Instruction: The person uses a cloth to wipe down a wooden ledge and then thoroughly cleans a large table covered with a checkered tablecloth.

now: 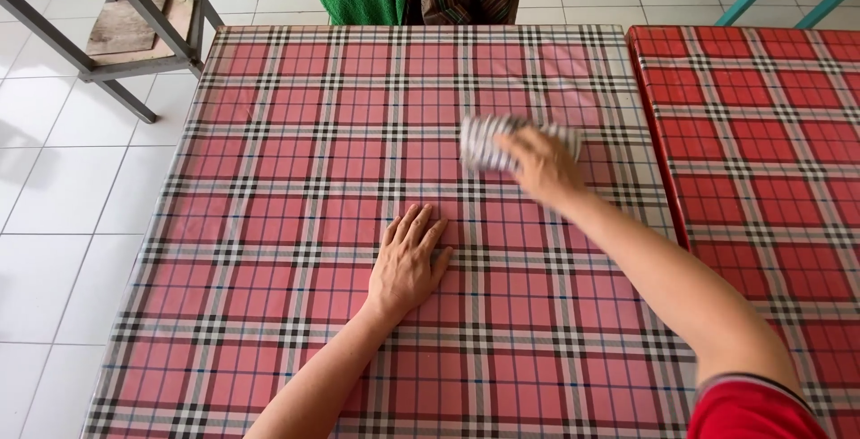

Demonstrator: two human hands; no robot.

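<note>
Perhaps an eatery: plaid-clothed tables (296,224), tiled floor (63,188)

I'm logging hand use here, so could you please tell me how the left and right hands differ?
The left hand lies flat, palm down, fingers spread on the plaid tablecloth; the right hand reaches farther across and presses a striped cloth. The left hand looks sharp, the right hand blurred. Both are bare and rest on the same table.
</note>
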